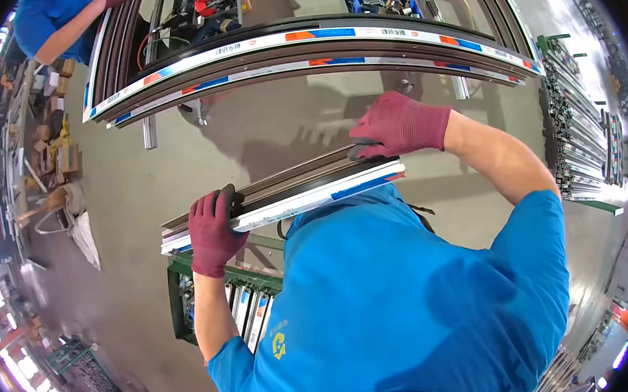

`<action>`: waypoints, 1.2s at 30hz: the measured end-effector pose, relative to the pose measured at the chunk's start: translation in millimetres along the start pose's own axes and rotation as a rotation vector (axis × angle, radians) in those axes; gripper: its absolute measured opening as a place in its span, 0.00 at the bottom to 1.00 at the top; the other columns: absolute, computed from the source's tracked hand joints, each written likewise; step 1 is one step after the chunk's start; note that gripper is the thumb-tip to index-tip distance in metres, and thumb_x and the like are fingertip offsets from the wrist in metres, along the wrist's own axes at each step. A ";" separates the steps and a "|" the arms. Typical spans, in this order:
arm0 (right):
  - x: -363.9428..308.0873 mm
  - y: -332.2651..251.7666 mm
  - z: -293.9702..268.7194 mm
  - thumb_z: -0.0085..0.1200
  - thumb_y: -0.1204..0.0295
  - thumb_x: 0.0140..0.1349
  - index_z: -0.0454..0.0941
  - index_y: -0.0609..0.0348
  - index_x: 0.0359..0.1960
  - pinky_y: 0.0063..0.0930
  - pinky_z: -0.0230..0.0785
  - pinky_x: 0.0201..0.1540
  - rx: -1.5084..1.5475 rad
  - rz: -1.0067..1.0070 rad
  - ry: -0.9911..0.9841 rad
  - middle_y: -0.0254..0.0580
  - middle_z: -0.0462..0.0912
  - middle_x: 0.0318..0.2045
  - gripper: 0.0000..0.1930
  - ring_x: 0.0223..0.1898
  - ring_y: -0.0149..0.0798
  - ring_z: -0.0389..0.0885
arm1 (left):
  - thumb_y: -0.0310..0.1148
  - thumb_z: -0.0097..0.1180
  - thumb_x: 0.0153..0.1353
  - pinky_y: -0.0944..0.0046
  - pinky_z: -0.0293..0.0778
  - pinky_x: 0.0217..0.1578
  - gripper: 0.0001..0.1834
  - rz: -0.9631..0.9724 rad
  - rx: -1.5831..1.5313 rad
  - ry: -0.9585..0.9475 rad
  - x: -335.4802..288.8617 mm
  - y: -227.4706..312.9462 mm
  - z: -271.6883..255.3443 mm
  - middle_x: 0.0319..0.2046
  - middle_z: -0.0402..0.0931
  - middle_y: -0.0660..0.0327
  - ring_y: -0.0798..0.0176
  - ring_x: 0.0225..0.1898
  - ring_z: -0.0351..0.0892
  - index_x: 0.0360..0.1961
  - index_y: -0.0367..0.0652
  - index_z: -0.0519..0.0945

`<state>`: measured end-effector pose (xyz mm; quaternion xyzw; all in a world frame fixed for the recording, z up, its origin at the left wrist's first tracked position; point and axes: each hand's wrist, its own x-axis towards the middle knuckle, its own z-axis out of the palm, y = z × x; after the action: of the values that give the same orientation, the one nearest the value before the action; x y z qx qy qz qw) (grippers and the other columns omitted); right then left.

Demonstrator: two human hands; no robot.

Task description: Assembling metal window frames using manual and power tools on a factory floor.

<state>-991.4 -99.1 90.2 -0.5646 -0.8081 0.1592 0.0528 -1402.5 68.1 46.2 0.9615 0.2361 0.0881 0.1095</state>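
A long aluminium profile (310,198), dark brown with white protective film on its near side, lies slantwise just in front of my blue shirt. My left hand (214,231), in a dark red glove with dark fingertips, is closed around it near its left end. At the right end my right hand (401,125), gloved alike, has its fingers curled in a pinch on the brown upper edge. The right fingertips are partly hidden, so any small piece between them does not show.
Ahead stands a large brown frame (256,49) with filmed edges. Beyond it are a blue bin (379,0) and loose hardware. A co-worker's arm (68,34) reaches in at far left. A green rack of profiles (250,276) stands beside me; more profiles (584,127) are stacked at right.
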 end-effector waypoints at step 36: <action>78.3 -2.6 -5.0 0.57 0.72 0.69 0.85 0.65 0.45 0.26 0.76 0.26 1.206 0.339 0.386 0.40 0.86 0.25 0.10 0.22 0.29 0.84 | 0.30 0.73 0.52 0.59 0.79 0.56 0.35 -0.549 -0.718 -0.059 -41.8 4.3 -7.3 0.49 0.88 0.53 0.61 0.51 0.87 0.63 0.33 0.78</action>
<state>-1020.3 -26.2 88.4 -0.5742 -0.4530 0.4863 0.4782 -1438.8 45.9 49.3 0.7665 0.4337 0.1046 0.4620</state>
